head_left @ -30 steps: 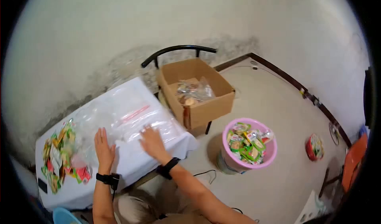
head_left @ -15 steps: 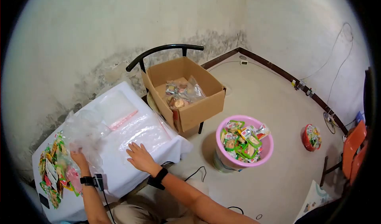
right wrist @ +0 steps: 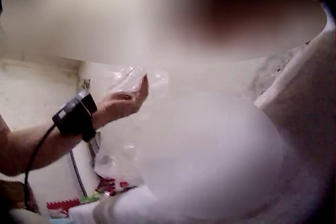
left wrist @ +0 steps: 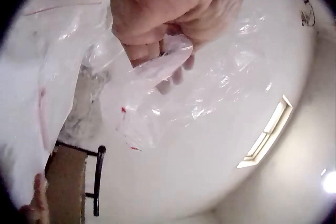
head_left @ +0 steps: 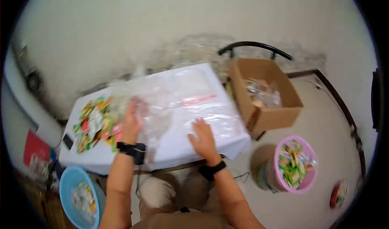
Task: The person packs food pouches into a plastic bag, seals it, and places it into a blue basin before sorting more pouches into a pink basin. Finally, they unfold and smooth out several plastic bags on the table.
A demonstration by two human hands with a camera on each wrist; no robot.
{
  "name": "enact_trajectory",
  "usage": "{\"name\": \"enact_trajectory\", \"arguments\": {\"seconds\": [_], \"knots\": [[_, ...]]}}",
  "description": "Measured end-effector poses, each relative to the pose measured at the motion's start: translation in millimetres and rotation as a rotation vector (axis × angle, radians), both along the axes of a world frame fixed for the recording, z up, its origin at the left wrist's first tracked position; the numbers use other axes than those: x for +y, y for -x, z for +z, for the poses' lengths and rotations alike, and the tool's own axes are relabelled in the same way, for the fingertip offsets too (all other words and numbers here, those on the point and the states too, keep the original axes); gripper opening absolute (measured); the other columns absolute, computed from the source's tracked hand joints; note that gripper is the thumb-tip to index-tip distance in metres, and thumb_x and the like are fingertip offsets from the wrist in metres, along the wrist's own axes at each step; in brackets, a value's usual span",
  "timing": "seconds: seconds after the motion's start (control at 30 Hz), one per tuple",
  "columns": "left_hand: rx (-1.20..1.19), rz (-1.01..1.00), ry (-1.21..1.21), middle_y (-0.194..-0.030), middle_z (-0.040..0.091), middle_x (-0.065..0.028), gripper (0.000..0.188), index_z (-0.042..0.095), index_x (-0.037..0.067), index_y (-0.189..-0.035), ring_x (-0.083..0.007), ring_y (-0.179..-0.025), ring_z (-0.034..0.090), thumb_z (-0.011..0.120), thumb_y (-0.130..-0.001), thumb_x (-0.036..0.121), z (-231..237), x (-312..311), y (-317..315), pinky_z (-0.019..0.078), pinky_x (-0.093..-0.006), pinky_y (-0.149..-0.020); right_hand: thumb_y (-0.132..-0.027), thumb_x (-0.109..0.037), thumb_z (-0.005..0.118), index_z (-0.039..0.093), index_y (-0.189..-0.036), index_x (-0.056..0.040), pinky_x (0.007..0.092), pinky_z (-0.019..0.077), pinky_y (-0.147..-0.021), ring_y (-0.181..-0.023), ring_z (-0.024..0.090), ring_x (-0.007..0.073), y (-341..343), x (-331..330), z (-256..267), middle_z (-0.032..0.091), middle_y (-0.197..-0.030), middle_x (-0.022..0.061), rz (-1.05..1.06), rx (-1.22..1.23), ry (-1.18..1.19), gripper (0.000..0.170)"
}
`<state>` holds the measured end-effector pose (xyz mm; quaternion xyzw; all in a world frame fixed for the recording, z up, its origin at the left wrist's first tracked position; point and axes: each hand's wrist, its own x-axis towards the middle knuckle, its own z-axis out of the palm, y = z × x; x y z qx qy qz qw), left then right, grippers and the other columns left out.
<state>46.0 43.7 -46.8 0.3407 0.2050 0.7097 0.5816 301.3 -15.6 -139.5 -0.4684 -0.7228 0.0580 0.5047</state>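
Note:
My left hand (head_left: 131,122) grips a clear plastic bag (head_left: 156,121) above the left part of the white-covered table (head_left: 170,150). In the left wrist view the fingers of that hand (left wrist: 178,8) curl round the bunched film (left wrist: 157,85). The right wrist view also shows the left hand (right wrist: 122,106) raised with the bag. My right hand (head_left: 204,141) is spread, fingers apart, over the front of the flat clear bags (head_left: 221,117); whether it touches them I cannot tell. Colourful wrappers (head_left: 95,123) lie heaped left of my left hand.
A black phone (head_left: 68,141) lies at the table's left edge, with a blue basin (head_left: 69,202) below. Right of the table, a cardboard box (head_left: 279,117) with packets sits on a black chair (head_left: 255,43). A pink bucket (head_left: 308,185) of packets and a red container (head_left: 335,194) stand on the floor.
The head view has swung left, bringing the blue basin into sight. My left hand has lifted the clear bag off the table area. My right hand remains spread near the flat bags.

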Motion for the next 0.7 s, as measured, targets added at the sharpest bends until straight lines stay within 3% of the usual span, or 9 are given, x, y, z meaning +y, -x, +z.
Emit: {"name": "enact_trajectory", "arguments": {"seconds": [0.1,0.2,0.3,0.37,0.47,0.57,0.63,0.67,0.7], "knots": [[0.095,-0.184,0.133,-0.095,0.058,-0.0043,0.02,0.055,0.007,-0.102,-0.019,-0.087,0.057,0.05,-0.088,0.02,-2.6,-33.5,-29.3,0.0483,-0.0368,-0.077,-0.082,-0.021,0.056,0.043,-0.124,-0.0003,0.0395,0.0252,-0.102,-0.124,0.034,0.0313,8.7,-8.2,18.8,0.043,-0.128,0.0175,0.221,0.26,0.157,0.048],[0.213,-0.27,0.171,-0.093,0.058,-0.0052,0.019,0.055,0.008,-0.102,-0.0188,-0.084,0.058,0.05,-0.088,0.019,-21.6,-45.7,-59.8,0.0492,-0.0359,-0.075,-0.087,-0.019,0.052,0.03,-0.13,0.0031,0.033,0.0318,-0.098,-0.118,0.04,0.0216,10.1,-4.9,11.9,0.045,-0.124,0.0148,0.717,1.033,0.481,0.053],[0.246,-0.209,0.253,-0.09,0.059,-0.0057,0.018,0.054,0.008,-0.102,-0.0181,-0.082,0.058,0.05,-0.088,0.017,-43.2,-48.4,-79.7,0.0495,-0.034,-0.074,-0.087,-0.017,0.052,0.038,-0.125,0.0022,0.0299,0.0366,-0.093,-0.11,0.047,0.0192,4.6,-12.2,19.0,0.051,-0.116,0.0127,0.75,1.194,0.69,0.045],[0.225,-0.176,0.282,-0.086,0.059,-0.0045,0.015,0.054,0.007,-0.1,-0.0155,-0.079,0.058,0.051,-0.087,0.014,-53.8,-48.7,-83.6,0.0496,-0.0304,-0.07,-0.089,-0.018,0.05,0.048,-0.115,0.0009,0.0275,0.0424,-0.084,-0.093,0.056,0.0167,4.2,-8.4,9.1,0.059,-0.1,0.01,0.641,1.077,0.588,0.032],[0.181,-0.025,0.25,-0.082,0.057,-0.0023,0.013,0.054,0.008,-0.097,-0.0126,-0.074,0.056,0.052,-0.087,0.015,-68.3,-46.4,-65.9,0.0486,-0.0284,-0.066,-0.089,-0.019,0.051,0.055,-0.097,0.0002,0.0293,0.0496,-0.068,-0.071,0.061,0.0169,-6.2,-8.4,15.6,0.06,-0.076,0.0066,0.374,1.365,0.467,0.021],[0.151,-0.013,0.244,-0.081,0.056,-0.001,0.014,0.052,0.006,-0.096,-0.011,-0.071,0.054,0.051,-0.088,0.018,-68.1,-48.4,-51.6,0.0473,-0.0269,-0.062,-0.089,-0.017,0.051,0.056,-0.095,0.0008,0.0291,0.0505,-0.066,-0.07,0.06,0.0159,-16.9,-6.3,15.7,0.058,-0.074,0.0058,0.403,1.306,0.394,0.019],[0.122,0.136,0.209,-0.089,0.055,-0.0034,0.019,0.05,0.005,-0.102,-0.0112,-0.077,0.054,0.048,-0.09,0.02,-44.3,-58.2,-57.8,0.0465,-0.0262,-0.069,-0.089,-0.017,0.051,0.056,-0.094,0.001,0.0283,0.0507,-0.064,-0.066,0.059,0.0148,-21.4,-9.4,24.3,0.057,-0.072,0.0052,0.355,1.246,0.408,0.019],[0.368,0.177,0.062,-0.109,0.053,-0.0068,0.034,0.044,0.006,-0.118,-0.0159,-0.103,0.05,0.042,-0.091,0.025,-51.7,-53.1,-46.8,0.0406,-0.0293,-0.086,-0.089,-0.016,0.05,0.056,-0.094,0.0012,0.0276,0.0508,-0.061,-0.062,0.058,0.0138,-21.9,-10.8,26.8,0.056,-0.07,0.0045,0.306,1.185,0.419,0.019],[0.37,0.182,0.066,-0.109,0.053,-0.0068,0.034,0.044,0.006,-0.118,-0.0159,-0.103,0.05,0.042,-0.091,0.025,-46.7,-54.6,-41.7,0.0406,-0.0293,-0.086,-0.089,-0.016,0.05,0.056,-0.094,0.0012,0.0276,0.0508,-0.061,-0.062,0.058,0.0138,-22.1,-9.9,25.8,0.056,-0.07,0.0045,0.309,1.187,0.425,0.019]]}}
